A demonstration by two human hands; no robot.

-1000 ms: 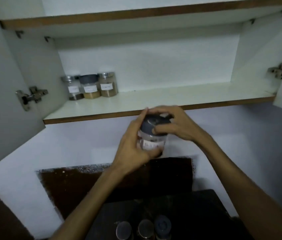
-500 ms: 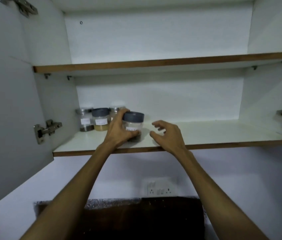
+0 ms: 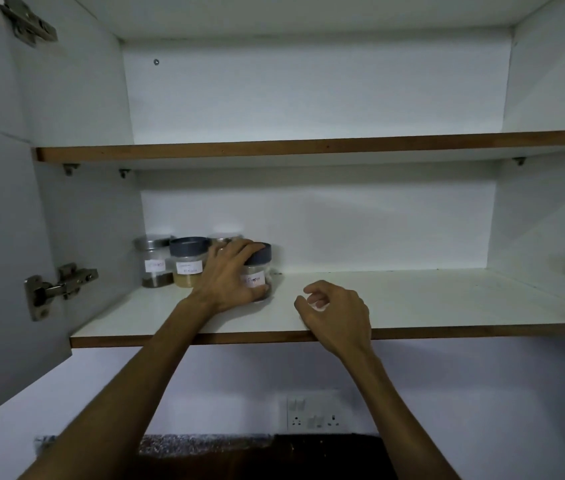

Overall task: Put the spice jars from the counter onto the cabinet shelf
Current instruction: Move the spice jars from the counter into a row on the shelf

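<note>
White cabinet interior fills your head view, with the lower white shelf with a brown wooden edge (image 3: 412, 299) running across the middle of the frame and a second shelf above it. At the left of that lower shelf you have a row going: a clear jar with a steel lid and dark contents (image 3: 154, 261), a clear jar with a grey lid and yellowish contents (image 3: 188, 263), and a third jar (image 3: 223, 238) of which only a pale lid top shows behind your left hand (image 3: 229, 275). That hand wraps around the clear grey-lidded jar labelled pepper (image 3: 257, 271), which appears to stand on the shelf at the right end of the row, just beside the others. Your right hand (image 3: 336, 313) holds nothing, fingers loosely curled, hovering over the shelf's front edge.

By my reading, four jars are up and this one only needs letting go.

The counter is cut off at the bottom of the frame, so you cannot tell whether any jars are left there. Labels on the left jars are too blurred to read. Cabinet door hinges (image 3: 56, 289) show at the left edge.
</note>
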